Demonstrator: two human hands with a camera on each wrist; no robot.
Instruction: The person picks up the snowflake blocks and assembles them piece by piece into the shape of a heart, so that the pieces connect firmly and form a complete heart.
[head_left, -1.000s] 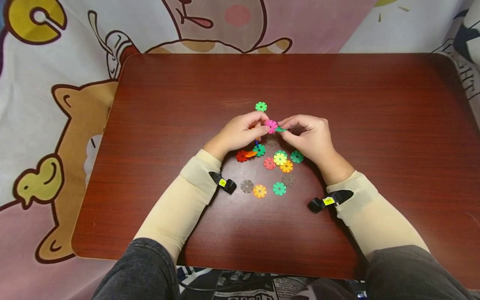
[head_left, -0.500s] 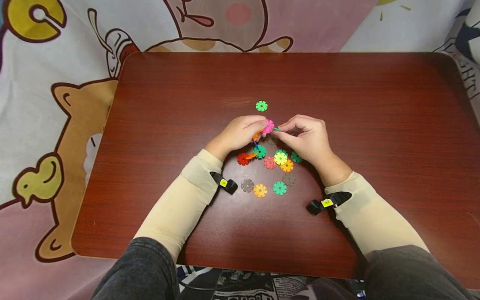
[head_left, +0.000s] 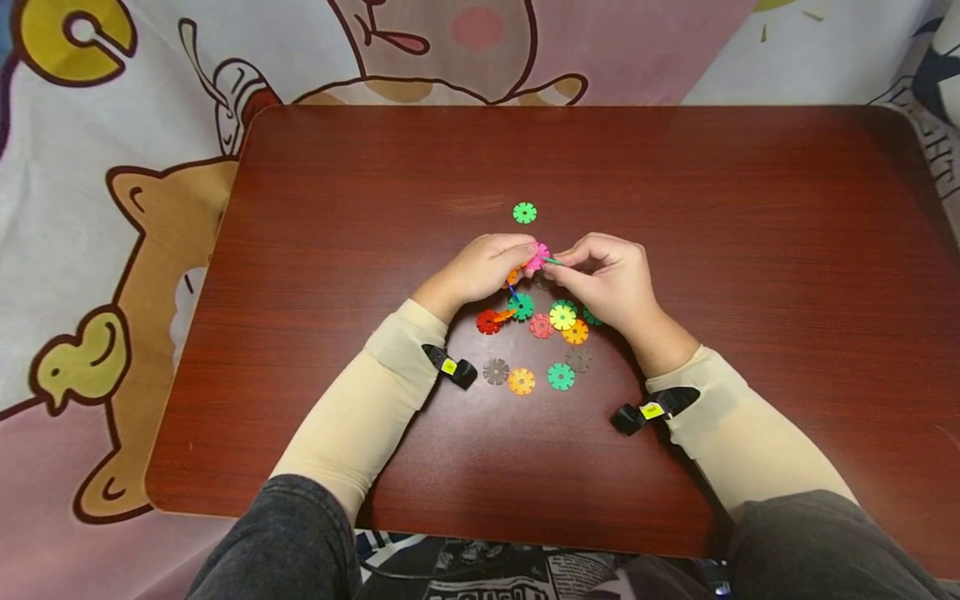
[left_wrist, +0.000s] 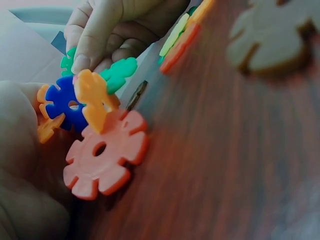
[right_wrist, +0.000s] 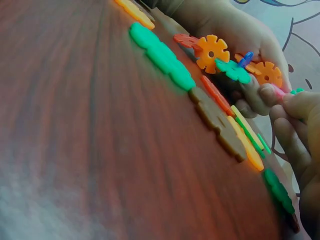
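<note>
My left hand (head_left: 483, 268) holds a joined chain of notched plastic snowflake discs. A pink disc (head_left: 537, 256) pokes out at its fingertips. From there the chain runs through orange discs (right_wrist: 270, 76), a blue disc (left_wrist: 62, 103) and a green disc (right_wrist: 231, 69) to another orange disc (right_wrist: 205, 60) and a red disc (left_wrist: 111, 167) at the end. Thumb and finger of my right hand (head_left: 613, 271) pinch a separate green disc (head_left: 552, 262), seen edge-on against the pink disc's rim. The fingers partly cover the meeting place.
Loose discs lie on the brown table (head_left: 360, 192): a bright green disc (head_left: 518, 214) beyond the hands, a yellow disc (head_left: 557, 319) overlapping others under them, and several nearer the body, including a grey-brown disc (head_left: 489, 373), an orange disc (head_left: 514, 384) and a green disc (head_left: 555, 380).
Both hands have shifted slightly, the right one leftward. The pinched green disc has turned edge-on against the pink one. The hanging red end of the chain has swung a little toward the body.
</note>
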